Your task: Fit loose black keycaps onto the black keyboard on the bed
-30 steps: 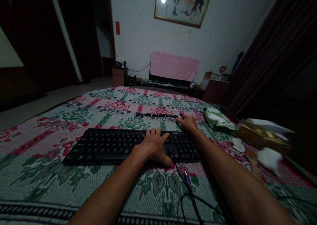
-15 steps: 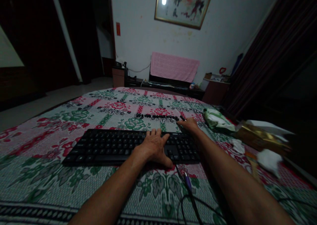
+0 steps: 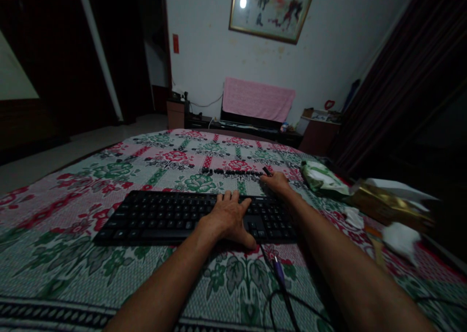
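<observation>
A black keyboard point(image 3: 156, 217) lies across the patterned bedspread. My left hand point(image 3: 229, 219) rests on it with fingers spread, fingertips at the far edge and thumb at the near edge. Beyond the keyboard's right part is my right hand point(image 3: 278, 182), its fingers pinched on a small black stick-like piece point(image 3: 267, 171) whose kind I cannot make out. Just left of those fingers, a row of small black pieces point(image 3: 233, 172), looking like keycaps, runs along the cloth. A cable with a purple plug point(image 3: 279, 272) lies in front of the keyboard.
To the right are a green tissue pack point(image 3: 323, 176), a gold box point(image 3: 390, 203), crumpled white tissues point(image 3: 401, 239) and a brush with a wooden handle point(image 3: 377, 251). The patterned bedspread point(image 3: 73, 259) extends around them. A pink towel point(image 3: 258, 99) drapes over something by the far wall.
The view has shifted slightly. My right hand stays by the row's right end, with the black piece tilted a little differently. My left hand keeps its place on the keyboard.
</observation>
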Motion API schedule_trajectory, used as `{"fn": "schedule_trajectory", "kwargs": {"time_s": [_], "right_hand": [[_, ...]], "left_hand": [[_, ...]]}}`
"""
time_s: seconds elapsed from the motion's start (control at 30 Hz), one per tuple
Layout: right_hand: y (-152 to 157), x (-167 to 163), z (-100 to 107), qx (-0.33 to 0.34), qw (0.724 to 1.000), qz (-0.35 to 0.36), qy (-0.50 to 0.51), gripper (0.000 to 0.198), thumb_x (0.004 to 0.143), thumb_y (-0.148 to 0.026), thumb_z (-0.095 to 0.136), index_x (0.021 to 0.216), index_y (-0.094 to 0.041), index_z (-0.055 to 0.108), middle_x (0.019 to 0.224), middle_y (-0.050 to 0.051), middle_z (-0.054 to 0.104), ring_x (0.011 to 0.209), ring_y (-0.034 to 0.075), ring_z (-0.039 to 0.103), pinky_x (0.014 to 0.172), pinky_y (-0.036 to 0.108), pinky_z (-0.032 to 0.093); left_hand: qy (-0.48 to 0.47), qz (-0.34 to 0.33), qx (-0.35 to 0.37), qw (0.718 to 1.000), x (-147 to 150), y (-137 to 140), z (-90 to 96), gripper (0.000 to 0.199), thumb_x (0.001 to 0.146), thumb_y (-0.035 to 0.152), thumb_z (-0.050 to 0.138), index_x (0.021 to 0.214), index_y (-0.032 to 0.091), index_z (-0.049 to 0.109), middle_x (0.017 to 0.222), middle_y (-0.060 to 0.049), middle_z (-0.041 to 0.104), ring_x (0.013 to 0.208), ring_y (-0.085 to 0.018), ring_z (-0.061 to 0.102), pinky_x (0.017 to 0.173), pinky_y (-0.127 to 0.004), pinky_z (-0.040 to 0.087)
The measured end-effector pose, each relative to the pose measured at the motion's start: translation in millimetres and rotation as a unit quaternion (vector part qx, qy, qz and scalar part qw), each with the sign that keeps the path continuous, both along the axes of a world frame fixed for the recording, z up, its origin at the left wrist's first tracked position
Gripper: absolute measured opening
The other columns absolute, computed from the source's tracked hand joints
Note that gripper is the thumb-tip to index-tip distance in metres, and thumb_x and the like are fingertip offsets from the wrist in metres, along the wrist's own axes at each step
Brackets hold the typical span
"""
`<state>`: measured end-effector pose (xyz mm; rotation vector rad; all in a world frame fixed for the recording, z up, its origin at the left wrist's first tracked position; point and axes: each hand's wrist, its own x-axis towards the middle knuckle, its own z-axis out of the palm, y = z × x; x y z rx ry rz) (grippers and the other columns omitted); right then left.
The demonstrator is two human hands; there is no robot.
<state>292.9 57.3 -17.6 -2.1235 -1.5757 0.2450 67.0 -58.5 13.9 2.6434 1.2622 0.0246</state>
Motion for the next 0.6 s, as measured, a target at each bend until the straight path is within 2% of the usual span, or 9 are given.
{"fn": "schedule_trajectory", "kwargs": {"time_s": [0.1, 0.4, 0.6], "right_hand": [[6.7, -2.5, -3.8, 0.013, 1.0, 0.006, -0.022, 0.035, 0.075, -0.037, 0.053, 0.097, -0.015, 0.068, 0.072, 0.007, 0.068, 0.065, 0.016, 0.063, 0.053, 0.02, 0.041], [7.8, -7.9, -1.2, 0.017, 0.994, 0.027, -0.1, 0.031, 0.078, -0.035, 0.05, 0.093, -0.016, 0.07, 0.082, 0.01, 0.07, 0.081, 0.021, 0.064, 0.065, 0.023, 0.042], [7.5, -10.3, -0.8, 0.011, 0.991, 0.032, -0.132, 0.032, 0.079, -0.036, 0.048, 0.094, -0.016, 0.069, 0.085, 0.011, 0.07, 0.084, 0.02, 0.063, 0.067, 0.023, 0.042]], "left_hand": [[-0.002, -0.001, -0.001, 1.0, 0.2, 0.6, -0.9, 0.118, 0.039, 0.078, 0.056, 0.139, 0.023, 0.026, 0.143, -0.016, 0.024, 0.129, -0.04, 0.022, 0.103, -0.054, 0.02], [-0.001, 0.002, -0.002, 1.0, -0.6, -0.8, 1.7, 0.115, 0.04, 0.078, 0.057, 0.137, 0.023, 0.03, 0.143, -0.015, 0.026, 0.128, -0.04, 0.023, 0.102, -0.054, 0.022], [-0.001, 0.0, 0.0, 1.0, -0.5, -1.2, 3.1, 0.114, 0.04, 0.076, 0.058, 0.137, 0.024, 0.029, 0.142, -0.015, 0.027, 0.128, -0.039, 0.023, 0.102, -0.053, 0.023]]}}
